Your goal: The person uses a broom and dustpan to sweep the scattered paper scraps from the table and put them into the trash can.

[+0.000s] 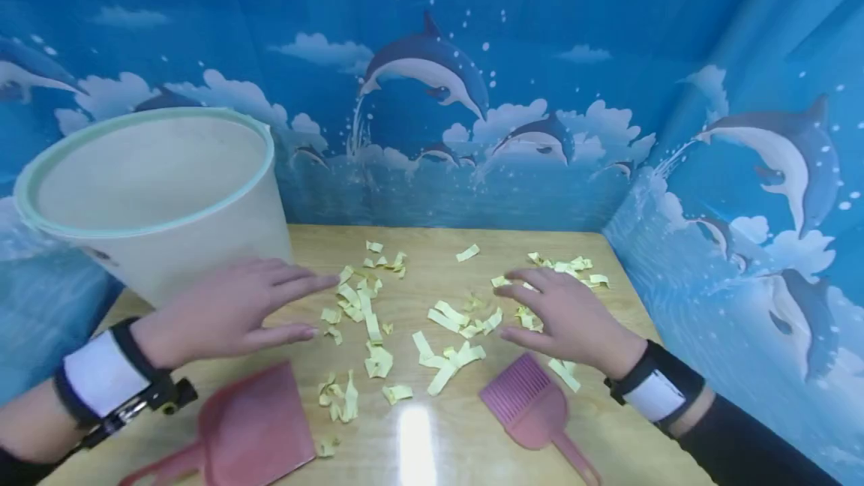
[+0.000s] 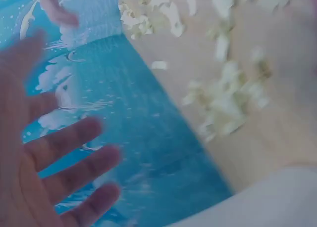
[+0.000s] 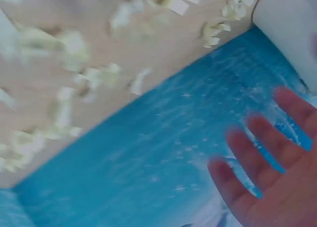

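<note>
My left hand (image 1: 229,310) hovers flat over the wooden table (image 1: 432,242), fingers straight and spread, beside the white bucket (image 1: 151,197); it holds nothing. The left wrist view shows its fingers (image 2: 69,162) splayed and empty. My right hand (image 1: 563,317) is open too, palm down over scattered pale yellow paper scraps (image 1: 378,321), with its fingertips near a small pile. In the right wrist view its fingers (image 3: 262,153) are straight and bare. A pink dustpan (image 1: 246,433) lies near the front left, and a pink hand brush (image 1: 533,407) lies just below my right hand.
Blue dolphin-print walls (image 1: 432,96) close in the table at the back and the right side (image 1: 742,208). The bucket stands at the back left corner. Paper scraps (image 1: 567,265) reach toward the back right corner.
</note>
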